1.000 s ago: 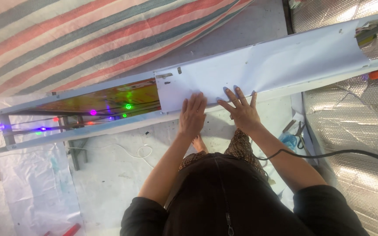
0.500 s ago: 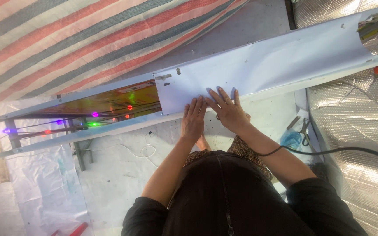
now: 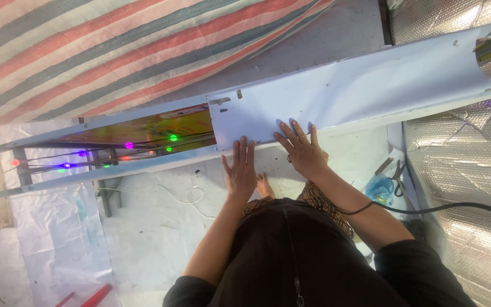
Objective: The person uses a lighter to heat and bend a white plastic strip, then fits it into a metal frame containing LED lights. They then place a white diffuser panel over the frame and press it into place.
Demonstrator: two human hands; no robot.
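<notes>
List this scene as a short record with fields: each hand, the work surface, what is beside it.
left hand: flat, fingers spread, pressing the near edge of the white sheet
right hand: flat on the same sheet, fingers spread
white sheet: covers the right part of a long frame
uncovered part: coloured lights glowing inside the frame
floor: scissors and a black cable at right
backdrop: striped tarpaulin
</notes>
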